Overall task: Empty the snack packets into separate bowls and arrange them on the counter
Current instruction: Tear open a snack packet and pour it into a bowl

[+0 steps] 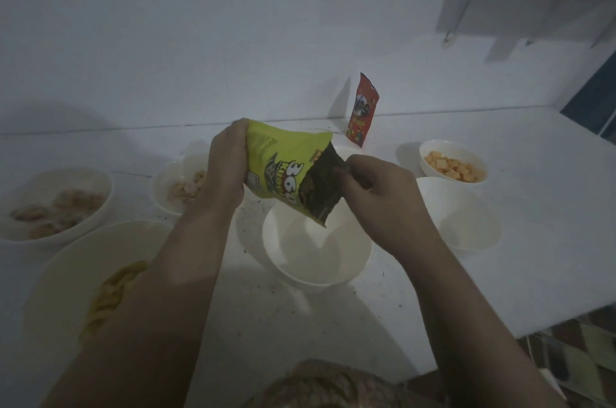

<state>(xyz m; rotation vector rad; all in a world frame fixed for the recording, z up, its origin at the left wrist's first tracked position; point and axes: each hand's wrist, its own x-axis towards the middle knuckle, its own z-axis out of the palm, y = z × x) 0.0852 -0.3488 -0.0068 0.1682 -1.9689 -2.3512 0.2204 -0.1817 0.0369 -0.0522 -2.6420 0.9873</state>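
- The left hand point(230, 161) is gripping the upper end of a yellow-green snack packet point(283, 171), tilted above an empty white bowl point(316, 261).
- The right hand point(373, 187) is pinching the packet's dark lower end.
- A red packet point(364, 111) is standing upright at the back of the white worktop point(533, 274).
- A bowl of orange crackers point(451, 162) is sitting at the right.

- Left hand point(227, 163) and forearm are bare, with no sleeve, ring or watch showing.
- Right hand point(376, 189) and forearm are bare too.
- A patterned garment point(333, 386) in brownish tones shows at the bottom centre, blurred.
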